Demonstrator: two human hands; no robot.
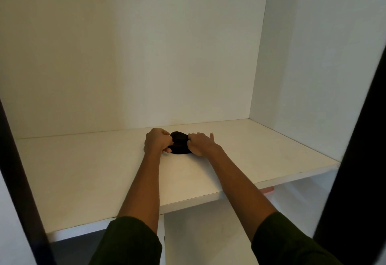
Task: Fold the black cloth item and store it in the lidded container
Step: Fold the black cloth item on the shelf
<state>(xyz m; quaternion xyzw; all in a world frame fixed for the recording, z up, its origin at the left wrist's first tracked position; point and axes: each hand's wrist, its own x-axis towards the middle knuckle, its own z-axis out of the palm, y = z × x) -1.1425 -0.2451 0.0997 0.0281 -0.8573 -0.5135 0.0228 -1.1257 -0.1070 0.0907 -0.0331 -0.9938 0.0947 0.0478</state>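
Nearest the camera, two dark green sleeves [129, 241] of soft matte fabric end above the wrists, and bare forearms reach forward over the front edge of a white shelf [83, 170]. The shelf is a flat, smooth board with a thin squared edge and a faint sheen, set inside a white cupboard. Below its front edge a white panel [200, 235] shows, and under the shelf at the right a small pink sliver [268, 190] peeks out; what it is cannot be told. Dark, blurred upright edges [355, 139] frame the view at both sides.

Farther in, towards the back of the shelf, lies the black cloth [178, 144], bunched into a small rounded, lumpy bundle that rests on the board. The left hand [156, 141] has its fingers curled tightly and grips the bundle's left side. The right hand [200, 142] pinches its right side, with the outer fingers lying straighter along the shelf. The two hands are close together, the cloth between them.

Behind them rise the plain white back wall [146, 55] and the right side wall [313, 55] of the cupboard, smooth and evenly lit.
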